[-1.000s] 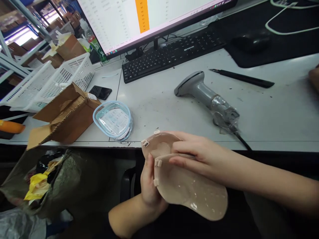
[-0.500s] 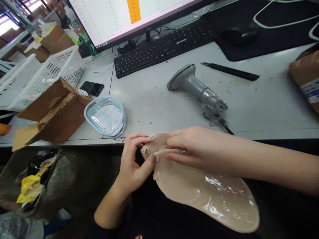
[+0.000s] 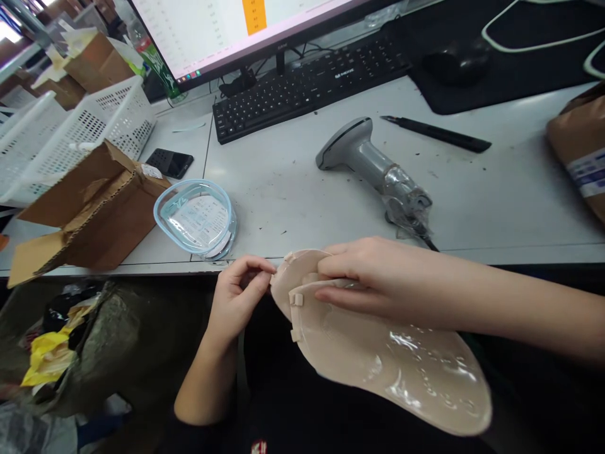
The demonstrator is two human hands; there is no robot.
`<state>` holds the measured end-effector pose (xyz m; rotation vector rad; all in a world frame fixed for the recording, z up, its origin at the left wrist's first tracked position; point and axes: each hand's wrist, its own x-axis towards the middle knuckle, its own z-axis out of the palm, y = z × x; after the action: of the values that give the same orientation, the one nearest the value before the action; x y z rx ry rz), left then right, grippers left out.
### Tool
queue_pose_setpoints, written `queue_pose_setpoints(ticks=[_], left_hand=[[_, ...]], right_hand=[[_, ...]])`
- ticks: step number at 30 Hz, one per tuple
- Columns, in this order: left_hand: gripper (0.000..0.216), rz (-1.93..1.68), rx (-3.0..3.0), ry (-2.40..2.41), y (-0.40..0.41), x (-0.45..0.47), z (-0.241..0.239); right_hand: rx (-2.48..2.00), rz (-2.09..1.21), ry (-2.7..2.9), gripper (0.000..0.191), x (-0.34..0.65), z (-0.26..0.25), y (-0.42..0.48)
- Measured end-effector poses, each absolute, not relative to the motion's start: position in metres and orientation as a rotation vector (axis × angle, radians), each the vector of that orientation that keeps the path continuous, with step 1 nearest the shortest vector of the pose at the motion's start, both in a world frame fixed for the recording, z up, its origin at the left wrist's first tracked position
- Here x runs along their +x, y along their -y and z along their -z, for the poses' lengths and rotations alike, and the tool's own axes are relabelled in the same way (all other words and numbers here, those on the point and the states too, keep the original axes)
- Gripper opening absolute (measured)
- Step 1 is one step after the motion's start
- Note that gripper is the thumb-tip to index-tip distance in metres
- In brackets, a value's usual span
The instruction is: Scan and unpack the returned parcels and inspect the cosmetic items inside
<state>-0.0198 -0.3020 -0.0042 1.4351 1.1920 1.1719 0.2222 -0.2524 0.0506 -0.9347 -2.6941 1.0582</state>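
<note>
With the white surface (image 3: 269, 208) at 12 o'clock, the step in hand probably goes best if the near bra cup (image 3: 378, 362) keeps its glossy face uncreased while fingertips alone handle the far bra cup (image 3: 287, 291) by its edge. The near bra cup spreads toward 4 o'clock from the right hand (image 3: 366, 277), whose grip pinches its upper rim between thumb and fingers; at 9 o'clock of it sits the far bra cup, its outer edge nipped by the left hand (image 3: 236, 299), with the small tab (image 3: 297, 300) at 4 o'clock from those fingertips.
</note>
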Motion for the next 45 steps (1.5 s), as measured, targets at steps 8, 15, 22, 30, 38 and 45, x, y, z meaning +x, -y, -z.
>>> queue_pose_setpoints(ticks=[8,15,22,30,38,45], left_hand=[[0.012,-1.193,1.456,-1.222,0.310,-0.017,0.011],[0.026,-1.139,1.186,-1.125,0.312,-0.021,0.016],[0.024,-1.175,1.148,-1.082,0.313,-0.018,0.017],[0.015,-1.221,1.254,-1.088,0.315,-0.016,0.016],[0.009,-1.225,1.254,-1.096,0.316,-0.013,0.014],[0.016,-1.232,1.363,-1.132,0.316,-0.006,0.006]], right_hand=[[-0.907,-0.972,2.616,0.041,0.223,-0.044,0.255],[-0.807,-0.965,2.579,0.034,0.224,-0.034,0.257],[-0.811,-0.941,2.585,0.034,0.222,-0.033,0.257],[-0.827,-1.016,2.547,0.033,0.222,-0.028,0.257],[-0.765,-1.075,2.504,0.034,0.221,-0.023,0.256],[-0.710,-1.091,2.464,0.035,0.219,-0.010,0.258]])
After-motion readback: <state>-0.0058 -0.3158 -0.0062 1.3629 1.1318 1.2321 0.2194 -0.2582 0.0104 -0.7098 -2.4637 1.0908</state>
